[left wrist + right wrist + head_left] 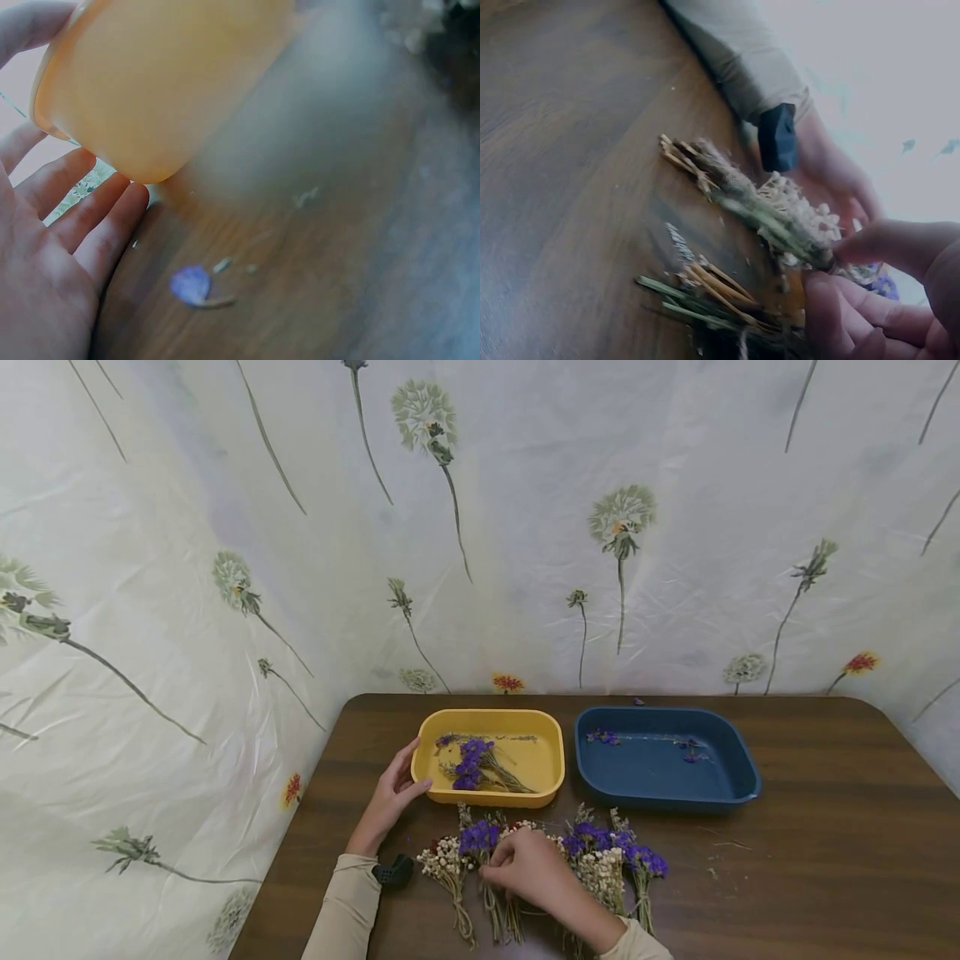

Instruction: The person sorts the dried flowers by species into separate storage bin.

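Note:
My left hand (392,797) holds the left end of a yellow tray (487,716), thumb over its rim and fingers along the outer wall; the left wrist view shows these fingers (112,225) against it. Inside the tray lie purple dried-flower bunches (472,764). In front of it, my right hand (528,868) pinches the stems of a dried-flower bunch (480,837) with purple heads. The right wrist view shows the bunch's tied stems (761,217) between thumb and fingertips. A cream-flowered bunch (446,864) lies to the left; more bunches (600,868) lie right, partly behind my right hand.
A blue tray (667,797) stands right of the yellow one, with a few small purple sprigs inside. Loose stem bits (727,842) lie on the brown table (825,860). A flower-patterned curtain (525,568) hangs behind. A fallen purple petal (190,285) lies near my left hand.

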Available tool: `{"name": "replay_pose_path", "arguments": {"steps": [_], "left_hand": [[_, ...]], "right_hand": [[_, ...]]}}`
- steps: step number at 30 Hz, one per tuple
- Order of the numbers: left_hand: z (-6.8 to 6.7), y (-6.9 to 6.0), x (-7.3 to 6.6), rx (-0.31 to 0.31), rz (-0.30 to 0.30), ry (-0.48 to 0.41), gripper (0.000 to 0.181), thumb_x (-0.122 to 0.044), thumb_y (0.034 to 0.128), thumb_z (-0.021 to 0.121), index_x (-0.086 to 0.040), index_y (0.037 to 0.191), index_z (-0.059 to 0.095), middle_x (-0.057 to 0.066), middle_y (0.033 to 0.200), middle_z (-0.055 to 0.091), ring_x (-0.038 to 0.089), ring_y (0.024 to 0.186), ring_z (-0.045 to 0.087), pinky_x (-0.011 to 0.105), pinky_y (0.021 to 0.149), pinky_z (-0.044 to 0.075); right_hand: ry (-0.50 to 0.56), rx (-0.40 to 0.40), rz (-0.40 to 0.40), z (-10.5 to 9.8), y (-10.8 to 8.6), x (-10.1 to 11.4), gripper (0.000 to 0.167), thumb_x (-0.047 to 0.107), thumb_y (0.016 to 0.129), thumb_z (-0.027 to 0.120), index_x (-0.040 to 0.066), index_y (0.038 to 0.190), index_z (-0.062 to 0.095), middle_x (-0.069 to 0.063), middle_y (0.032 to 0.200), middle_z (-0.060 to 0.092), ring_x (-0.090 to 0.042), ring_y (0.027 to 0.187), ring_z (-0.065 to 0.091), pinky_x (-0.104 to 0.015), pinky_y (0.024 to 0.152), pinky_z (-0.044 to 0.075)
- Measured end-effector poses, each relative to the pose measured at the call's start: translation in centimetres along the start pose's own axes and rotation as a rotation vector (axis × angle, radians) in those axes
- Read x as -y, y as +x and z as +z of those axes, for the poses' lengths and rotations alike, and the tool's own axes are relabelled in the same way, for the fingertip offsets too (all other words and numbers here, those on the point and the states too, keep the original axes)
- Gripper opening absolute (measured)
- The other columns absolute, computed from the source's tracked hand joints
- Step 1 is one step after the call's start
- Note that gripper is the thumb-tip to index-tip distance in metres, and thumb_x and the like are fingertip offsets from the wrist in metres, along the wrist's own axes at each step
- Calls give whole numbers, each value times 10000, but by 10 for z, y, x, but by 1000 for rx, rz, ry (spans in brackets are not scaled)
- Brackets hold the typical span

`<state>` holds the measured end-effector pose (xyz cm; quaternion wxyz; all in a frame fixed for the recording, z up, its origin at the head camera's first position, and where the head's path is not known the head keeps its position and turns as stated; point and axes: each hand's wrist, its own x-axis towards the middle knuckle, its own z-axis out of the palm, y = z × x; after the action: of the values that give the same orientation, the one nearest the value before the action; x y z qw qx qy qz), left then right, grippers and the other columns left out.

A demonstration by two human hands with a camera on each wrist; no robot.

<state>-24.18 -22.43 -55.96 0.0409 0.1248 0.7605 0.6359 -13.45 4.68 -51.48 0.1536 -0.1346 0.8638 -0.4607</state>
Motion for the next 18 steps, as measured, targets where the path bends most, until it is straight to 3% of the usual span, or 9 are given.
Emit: {"name": "replay_pose_path", "arguments": {"steps": [11,18], "left_hand": [[0,1,1,-11,3,-6,701,-125,1014,657,-259,1622,335,109,1661,385,364,1463,469,179,1015,503],[0,1,3,-8,9,-4,695,-122,1018,649,-250,1624,333,121,1663,378,371,1462,467,154,1014,488]], "right_hand": [[97,47,-72,-23,3,1,119,237,871,794,126,831,805,-3,725,758,-150,582,687,-275,574,537],[129,92,-116,-39,3,5,156,310,910,785,159,882,810,-18,767,771,-220,680,726,-282,626,561]]}}
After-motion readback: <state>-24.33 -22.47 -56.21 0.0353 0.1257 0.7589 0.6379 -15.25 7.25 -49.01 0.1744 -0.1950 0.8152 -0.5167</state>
